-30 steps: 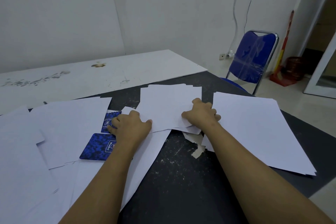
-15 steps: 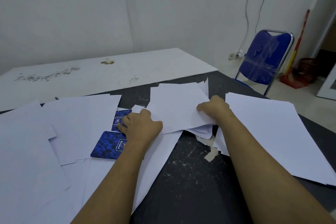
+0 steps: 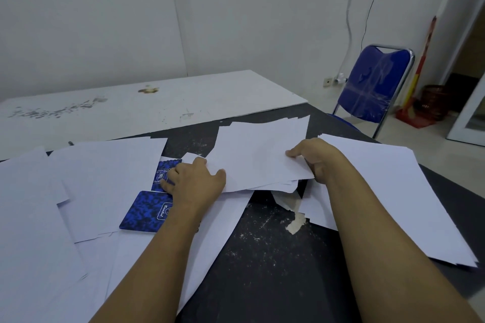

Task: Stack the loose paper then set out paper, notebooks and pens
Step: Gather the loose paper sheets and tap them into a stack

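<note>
A bundle of white sheets (image 3: pixel 259 155) lies at the middle of the dark table (image 3: pixel 275 257), its near edge lifted a little. My left hand (image 3: pixel 195 182) grips its left edge and my right hand (image 3: pixel 319 158) grips its right edge, thumb on top. Two blue notebooks sit left of my left hand: a spiral one (image 3: pixel 164 173) partly under paper and my fingers, and a larger one (image 3: pixel 147 212) nearer me. More loose white sheets (image 3: pixel 78 191) spread over the left side, and a stack of paper (image 3: pixel 393 191) lies on the right. No pens show clearly.
A white board (image 3: pixel 157 105) lies across the far part of the table. A torn scrap of tape or paper (image 3: pixel 295 225) sticks to the dark top. A blue folding chair (image 3: pixel 375 86) stands at the right beyond the table, with a red bin (image 3: pixel 433 105) behind it.
Both hands have closed on the middle bundle's side edges and raised its right side slightly off the table. The view has shifted left, so everything sits further right in frame.
</note>
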